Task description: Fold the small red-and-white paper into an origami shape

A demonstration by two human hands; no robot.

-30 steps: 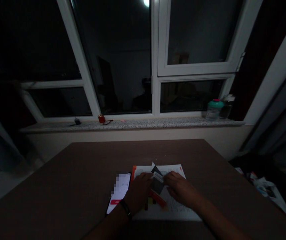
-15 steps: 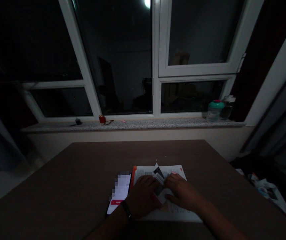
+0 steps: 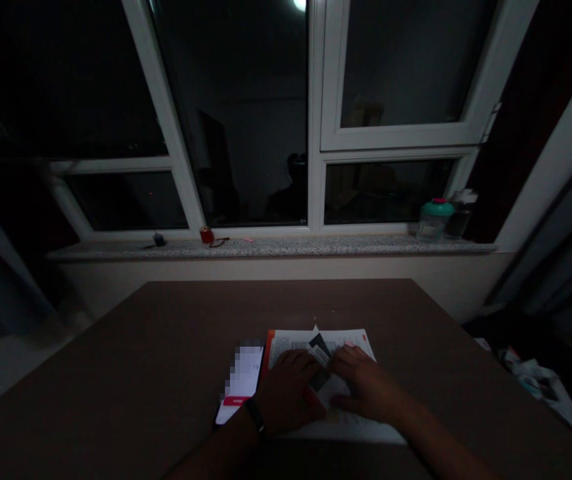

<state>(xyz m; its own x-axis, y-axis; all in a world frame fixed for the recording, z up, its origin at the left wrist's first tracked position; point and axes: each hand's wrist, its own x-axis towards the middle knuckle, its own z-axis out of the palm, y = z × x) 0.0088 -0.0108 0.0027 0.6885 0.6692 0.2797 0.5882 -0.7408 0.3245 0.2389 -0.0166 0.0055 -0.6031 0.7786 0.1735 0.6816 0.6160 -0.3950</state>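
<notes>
An orange-edged book or booklet (image 3: 361,430) lies on the brown table, with a small folded paper piece (image 3: 320,350), dark and white, on top of it. My left hand (image 3: 291,390), with a dark band at the wrist, rests over the booklet's left part, its fingers curved against the paper piece. From the right, my right hand (image 3: 363,383) touches the paper, thumb and fingers apart with paper between them. Fine detail at the fingertips is dim. A lit phone (image 3: 245,377) lies just left of the booklet.
On the stone windowsill (image 3: 286,247) stand a teal-lidded jar (image 3: 435,220), a clear bottle (image 3: 461,213), a small red object (image 3: 207,235) and a small dark bottle (image 3: 159,239). Papers (image 3: 536,377) lie beyond the table's right edge.
The view has shifted slightly. Both hands keep nearly the same places on the booklet and paper.
</notes>
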